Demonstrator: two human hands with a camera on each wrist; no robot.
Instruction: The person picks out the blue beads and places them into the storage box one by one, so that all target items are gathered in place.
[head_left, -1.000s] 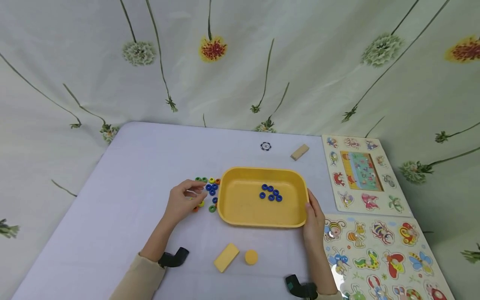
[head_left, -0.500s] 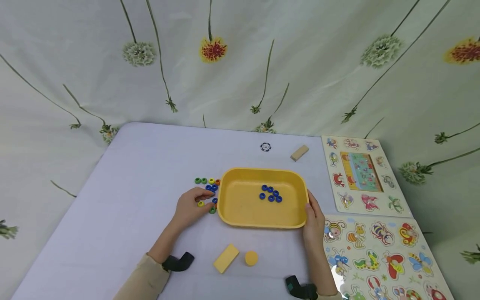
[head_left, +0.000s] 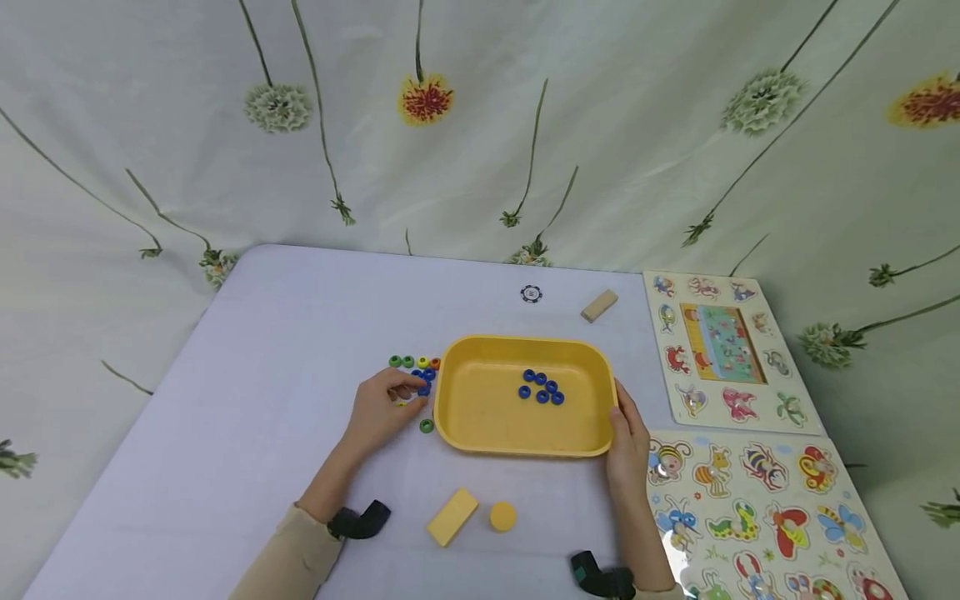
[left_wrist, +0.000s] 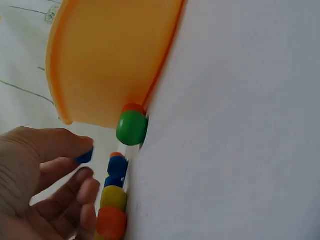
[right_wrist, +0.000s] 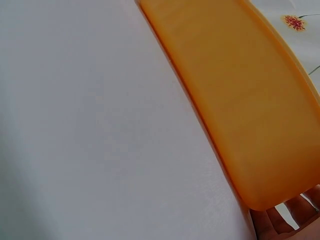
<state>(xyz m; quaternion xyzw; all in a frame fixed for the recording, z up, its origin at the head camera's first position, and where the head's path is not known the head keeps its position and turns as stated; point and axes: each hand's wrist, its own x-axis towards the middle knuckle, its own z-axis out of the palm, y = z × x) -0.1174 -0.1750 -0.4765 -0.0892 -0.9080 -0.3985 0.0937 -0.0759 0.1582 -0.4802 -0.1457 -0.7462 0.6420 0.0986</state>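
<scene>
Between thumb and index finger, my left hand point(head_left: 381, 410) pinches a small blue bead point(left_wrist: 85, 156), lifted beside the left end of a yellow tray point(head_left: 487, 425). Loose beads lie around that hand: a green bead point(head_left: 426, 426) nearer me, green ones point(head_left: 395, 361) farther back, and blue point(head_left: 429, 375), yellow and orange ones close to the tray wall. The hand hides part of the group. My right hand point(head_left: 627, 442) holds the tray's right end, its fingers along the outer wall in the right wrist view. Several blue beads point(head_left: 542, 397) lie inside the tray.
In front of the tray are a yellow rectangular block point(head_left: 453, 517) and a round yellow piece point(head_left: 502, 516). Behind it lie a black-and-white chip point(head_left: 531, 293) and a wooden block point(head_left: 599, 306). Two picture puzzle boards point(head_left: 660, 400) cover the table's right side.
My left hand reached right, toward the beads by the tray, and picked up a blue bead, then rose slightly away from the near green bead. The right hand and tray stayed put.
</scene>
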